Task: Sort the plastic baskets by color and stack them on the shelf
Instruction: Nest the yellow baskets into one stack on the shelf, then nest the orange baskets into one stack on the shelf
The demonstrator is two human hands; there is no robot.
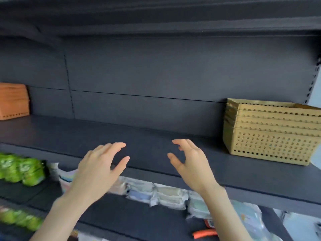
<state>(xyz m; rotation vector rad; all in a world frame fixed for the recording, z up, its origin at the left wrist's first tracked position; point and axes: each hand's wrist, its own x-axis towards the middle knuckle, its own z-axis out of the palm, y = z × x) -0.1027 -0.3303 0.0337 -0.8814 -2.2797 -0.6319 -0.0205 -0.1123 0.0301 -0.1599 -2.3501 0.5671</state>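
A stack of several yellow perforated plastic baskets (271, 133) stands at the right end of the dark shelf (156, 145). At the far left edge sits a stack of orange baskets (13, 101), partly cut off by the frame. My left hand (102, 164) and my right hand (189, 162) hover side by side over the shelf's front edge, palms facing each other. Their fingers are spread and loosely bent, and they hold nothing. Neither hand touches a basket.
Below the shelf, green packets (22, 169) lie at the left and pale wrapped packs (165, 195) fill a lower shelf in the middle. A dark shelf board (156, 18) hangs overhead. A perforated upright (312, 80) runs down the right side.
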